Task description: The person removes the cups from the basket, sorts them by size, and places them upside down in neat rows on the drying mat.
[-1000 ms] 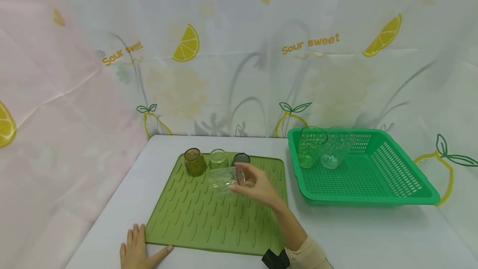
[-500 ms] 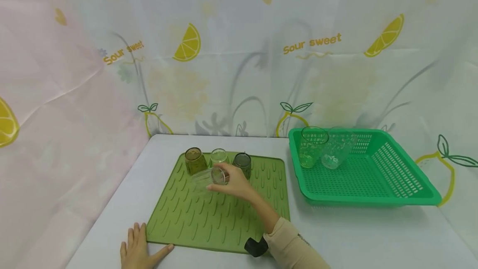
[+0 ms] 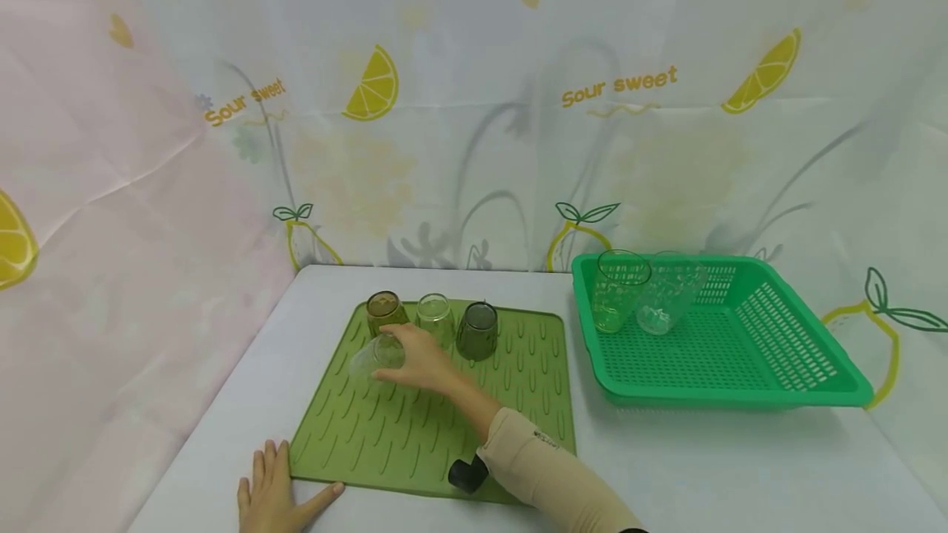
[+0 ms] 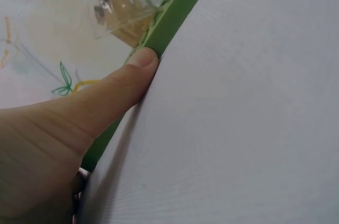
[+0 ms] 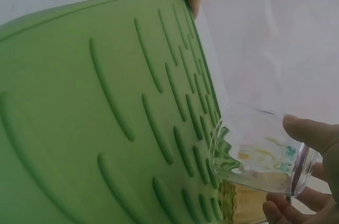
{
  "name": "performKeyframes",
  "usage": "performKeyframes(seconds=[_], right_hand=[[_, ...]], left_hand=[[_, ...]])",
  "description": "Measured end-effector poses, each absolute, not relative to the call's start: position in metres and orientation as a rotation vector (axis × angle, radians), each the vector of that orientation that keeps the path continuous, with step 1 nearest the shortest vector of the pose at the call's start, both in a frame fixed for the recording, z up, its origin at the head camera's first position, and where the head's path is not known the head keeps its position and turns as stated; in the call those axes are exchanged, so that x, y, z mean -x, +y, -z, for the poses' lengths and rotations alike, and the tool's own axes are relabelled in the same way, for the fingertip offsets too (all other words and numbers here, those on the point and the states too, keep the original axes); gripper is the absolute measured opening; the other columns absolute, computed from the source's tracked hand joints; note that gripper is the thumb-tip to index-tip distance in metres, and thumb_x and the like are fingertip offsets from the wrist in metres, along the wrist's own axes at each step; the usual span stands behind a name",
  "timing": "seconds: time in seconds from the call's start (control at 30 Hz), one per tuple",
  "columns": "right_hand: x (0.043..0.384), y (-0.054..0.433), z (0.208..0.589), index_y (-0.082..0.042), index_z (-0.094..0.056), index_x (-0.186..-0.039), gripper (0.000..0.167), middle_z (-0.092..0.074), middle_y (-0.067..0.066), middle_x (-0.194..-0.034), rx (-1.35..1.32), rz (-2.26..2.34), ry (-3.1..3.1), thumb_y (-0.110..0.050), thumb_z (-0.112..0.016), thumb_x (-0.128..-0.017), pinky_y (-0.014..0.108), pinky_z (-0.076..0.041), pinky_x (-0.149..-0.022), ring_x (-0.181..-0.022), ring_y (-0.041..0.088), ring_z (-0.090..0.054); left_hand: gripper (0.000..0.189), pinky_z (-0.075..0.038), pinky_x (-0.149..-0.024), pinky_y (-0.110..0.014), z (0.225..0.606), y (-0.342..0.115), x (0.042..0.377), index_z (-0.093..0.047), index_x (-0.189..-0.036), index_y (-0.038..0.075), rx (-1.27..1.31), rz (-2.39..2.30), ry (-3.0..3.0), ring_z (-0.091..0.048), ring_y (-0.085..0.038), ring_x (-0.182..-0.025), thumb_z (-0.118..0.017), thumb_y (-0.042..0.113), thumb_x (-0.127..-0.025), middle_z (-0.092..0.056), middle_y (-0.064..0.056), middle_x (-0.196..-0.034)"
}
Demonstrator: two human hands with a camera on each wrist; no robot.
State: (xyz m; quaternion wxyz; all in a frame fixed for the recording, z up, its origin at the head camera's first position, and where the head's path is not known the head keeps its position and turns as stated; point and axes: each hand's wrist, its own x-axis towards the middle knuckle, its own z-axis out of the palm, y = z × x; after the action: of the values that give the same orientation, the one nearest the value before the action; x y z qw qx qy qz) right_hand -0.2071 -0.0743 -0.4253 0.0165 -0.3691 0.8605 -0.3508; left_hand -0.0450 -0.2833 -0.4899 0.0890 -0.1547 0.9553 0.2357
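My right hand [image 3: 420, 360] holds a clear drinking glass [image 3: 366, 359] by its base end, tilted on its side above the mat's back left. In the right wrist view the thumb and fingers grip the rippled glass [image 5: 257, 150], its mouth pointing away from the palm. Just behind it an amber glass [image 3: 385, 308] stands upside down on the green drying mat [image 3: 415, 442]. To its right are an upturned clear glass [image 3: 435, 317] and a dark grey one [image 3: 477, 332]. My left hand [image 3: 274, 496] rests with spread fingers at the mat's front left corner, thumb against its edge.
A green plastic basket [image 3: 733, 397] stands to the right of the mat on the white table. Two clear tall glasses lean inside its left end, a nearer-left one [image 3: 620, 294] and another beside it [image 3: 670, 294]. A printed curtain [image 3: 474, 146] hangs behind the table.
My right hand has carried the clear glass leftward over the mat, from in front of the grey glass to in front of the amber one. The left hand stays in place.
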Motion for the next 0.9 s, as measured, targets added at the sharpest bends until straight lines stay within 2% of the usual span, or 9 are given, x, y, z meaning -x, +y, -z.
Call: performKeyframes(seconds=[0.23,0.5,0.6,0.8,0.9], right_hand=[[0.206,-0.085,0.422,-0.010,-0.045,-0.138,0.066,-0.052,0.009,-0.134,1.134,0.993,2.684,-0.036,-0.071,-0.084,0.031,-0.048,-0.093,-0.119,0.021,-0.052],[0.206,-0.082,0.418,-0.008,-0.046,-0.138,0.066,-0.053,0.010,-0.131,1.127,1.017,2.684,-0.034,-0.072,-0.083,0.032,-0.048,-0.093,-0.119,0.024,-0.051],[0.204,-0.075,0.413,-0.006,-0.046,-0.138,0.067,-0.054,0.011,-0.130,1.121,1.002,2.701,-0.034,-0.072,-0.083,0.035,-0.047,-0.094,-0.119,0.027,-0.051],[0.199,-0.055,0.394,-0.009,-0.044,-0.140,0.068,-0.047,0.012,-0.140,1.066,0.928,2.703,-0.035,-0.071,-0.084,0.045,-0.040,-0.103,-0.131,0.031,-0.041],[0.197,-0.042,0.389,-0.009,-0.044,-0.140,0.067,-0.046,0.013,-0.141,1.062,0.904,2.716,-0.034,-0.071,-0.084,0.046,-0.039,-0.104,-0.131,0.031,-0.040]], left_hand=[[0.125,0.009,-0.104,-0.069,0.490,-0.282,0.046,-0.008,-0.138,-0.023,0.444,-0.741,2.850,0.005,-0.058,-0.133,-0.072,0.060,-0.069,0.003,-0.046,-0.142],[0.123,0.009,-0.104,-0.069,0.489,-0.282,0.045,-0.008,-0.139,-0.022,0.433,-0.739,2.859,0.006,-0.057,-0.133,-0.072,0.058,-0.070,0.004,-0.045,-0.143],[0.122,0.008,-0.105,-0.068,0.488,-0.282,0.044,-0.008,-0.138,-0.022,0.427,-0.720,2.869,0.004,-0.057,-0.133,-0.071,0.058,-0.071,0.004,-0.045,-0.143],[0.122,0.008,-0.105,-0.067,0.486,-0.283,0.041,-0.008,-0.139,-0.022,0.437,-0.711,2.863,0.005,-0.057,-0.134,-0.072,0.057,-0.071,0.004,-0.045,-0.143],[0.122,0.009,-0.105,-0.067,0.487,-0.283,0.040,-0.007,-0.139,-0.022,0.436,-0.720,2.861,0.006,-0.056,-0.134,-0.072,0.056,-0.071,0.005,-0.045,-0.143]])
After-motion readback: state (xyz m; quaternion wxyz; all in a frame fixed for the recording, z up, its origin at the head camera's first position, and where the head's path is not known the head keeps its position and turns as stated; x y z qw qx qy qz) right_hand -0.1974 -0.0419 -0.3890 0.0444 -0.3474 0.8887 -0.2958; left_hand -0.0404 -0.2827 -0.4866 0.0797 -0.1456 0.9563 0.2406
